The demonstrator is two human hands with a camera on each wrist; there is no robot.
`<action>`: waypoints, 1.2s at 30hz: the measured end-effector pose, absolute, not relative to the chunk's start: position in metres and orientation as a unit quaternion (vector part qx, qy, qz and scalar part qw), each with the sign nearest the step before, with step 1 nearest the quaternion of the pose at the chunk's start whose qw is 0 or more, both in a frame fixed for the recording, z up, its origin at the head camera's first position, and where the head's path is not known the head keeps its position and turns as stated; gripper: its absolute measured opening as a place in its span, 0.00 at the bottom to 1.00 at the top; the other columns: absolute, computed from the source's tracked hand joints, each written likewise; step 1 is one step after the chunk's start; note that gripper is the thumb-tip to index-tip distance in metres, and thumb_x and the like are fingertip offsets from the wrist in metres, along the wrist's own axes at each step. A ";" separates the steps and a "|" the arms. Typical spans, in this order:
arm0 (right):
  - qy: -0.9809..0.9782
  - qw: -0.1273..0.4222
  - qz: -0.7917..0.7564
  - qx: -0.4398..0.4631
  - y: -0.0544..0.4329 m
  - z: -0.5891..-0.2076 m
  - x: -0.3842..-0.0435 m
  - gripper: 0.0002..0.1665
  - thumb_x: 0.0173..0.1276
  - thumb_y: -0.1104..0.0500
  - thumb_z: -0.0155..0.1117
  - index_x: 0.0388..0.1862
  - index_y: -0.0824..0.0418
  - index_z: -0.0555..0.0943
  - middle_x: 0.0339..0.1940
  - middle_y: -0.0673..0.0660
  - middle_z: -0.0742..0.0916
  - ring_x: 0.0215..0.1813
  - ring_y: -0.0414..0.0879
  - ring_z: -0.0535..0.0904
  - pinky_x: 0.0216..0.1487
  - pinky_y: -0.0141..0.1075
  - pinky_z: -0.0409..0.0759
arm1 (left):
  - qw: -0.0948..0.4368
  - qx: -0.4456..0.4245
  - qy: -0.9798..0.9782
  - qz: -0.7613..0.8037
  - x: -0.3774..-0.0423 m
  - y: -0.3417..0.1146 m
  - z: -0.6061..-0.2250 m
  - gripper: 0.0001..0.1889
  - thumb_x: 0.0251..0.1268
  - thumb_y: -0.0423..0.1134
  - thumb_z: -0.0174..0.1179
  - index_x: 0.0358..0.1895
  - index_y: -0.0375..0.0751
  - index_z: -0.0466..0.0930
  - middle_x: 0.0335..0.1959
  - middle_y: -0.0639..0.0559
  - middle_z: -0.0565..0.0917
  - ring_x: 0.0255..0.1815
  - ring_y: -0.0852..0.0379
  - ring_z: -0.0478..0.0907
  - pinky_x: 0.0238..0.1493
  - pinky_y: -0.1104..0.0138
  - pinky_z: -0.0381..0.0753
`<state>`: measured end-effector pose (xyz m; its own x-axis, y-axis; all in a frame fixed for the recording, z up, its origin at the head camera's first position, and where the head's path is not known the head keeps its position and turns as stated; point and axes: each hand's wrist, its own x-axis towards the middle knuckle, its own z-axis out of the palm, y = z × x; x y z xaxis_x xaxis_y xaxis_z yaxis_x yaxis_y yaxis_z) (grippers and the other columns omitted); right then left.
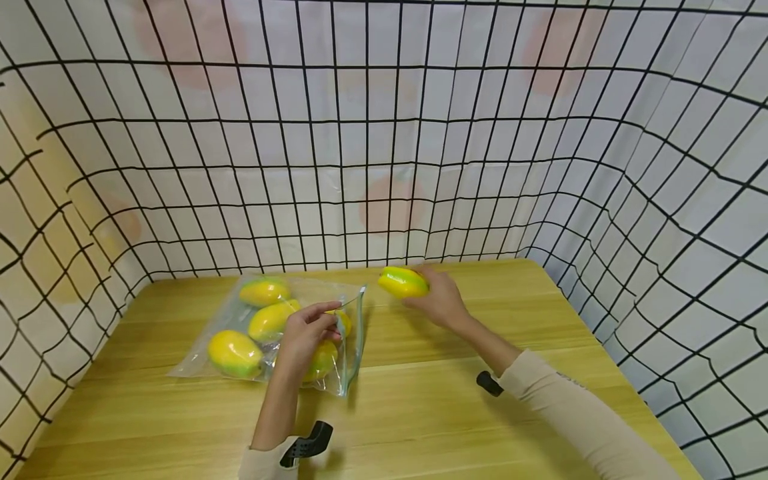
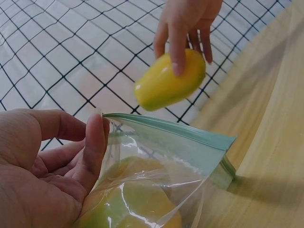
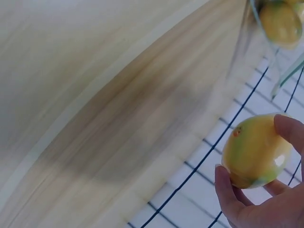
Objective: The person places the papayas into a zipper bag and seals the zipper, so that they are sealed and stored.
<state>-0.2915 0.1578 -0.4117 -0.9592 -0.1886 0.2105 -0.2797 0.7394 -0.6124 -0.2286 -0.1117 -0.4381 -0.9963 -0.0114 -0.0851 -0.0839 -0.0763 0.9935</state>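
Observation:
A clear zip bag (image 1: 201, 357) with a green-blue zip edge lies on the left of the table, several yellow-green mangoes (image 1: 235, 353) inside it. My left hand (image 1: 305, 337) pinches the bag's upper rim between thumb and finger, and the mouth gapes toward the right. In the left wrist view the zip strip (image 2: 185, 133) runs from those fingertips. My right hand (image 1: 441, 297) grips another mango (image 1: 403, 282) by one end, held to the right of the bag mouth, apart from it. The right wrist view shows fingers and thumb around this mango (image 3: 256, 151).
The wooden table (image 1: 432, 413) carries the bag. Black netting (image 1: 384, 140) stands along the back and both sides, with a pale patterned sheet behind it. Black camera mounts (image 1: 309, 443) sit at both wrists.

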 end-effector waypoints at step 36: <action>-0.920 -0.119 0.308 0.212 0.111 -0.402 -0.244 0.41 0.50 0.51 0.81 0.66 0.54 0.80 0.60 0.56 0.85 0.49 0.47 0.79 0.51 0.41 0.78 | 0.026 -0.043 0.684 0.728 -0.228 -0.110 -0.436 0.16 0.71 0.30 0.58 0.59 0.32 0.82 0.35 0.44 0.82 0.27 0.55 0.81 0.34 0.71 0.87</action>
<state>-0.2444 0.1114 -0.4016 -0.8817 -0.4634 -0.0885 -0.3167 0.7204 -0.6171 -0.2280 -0.1104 -0.4363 -0.9949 -0.0204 -0.0988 -0.0974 -0.0635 0.9932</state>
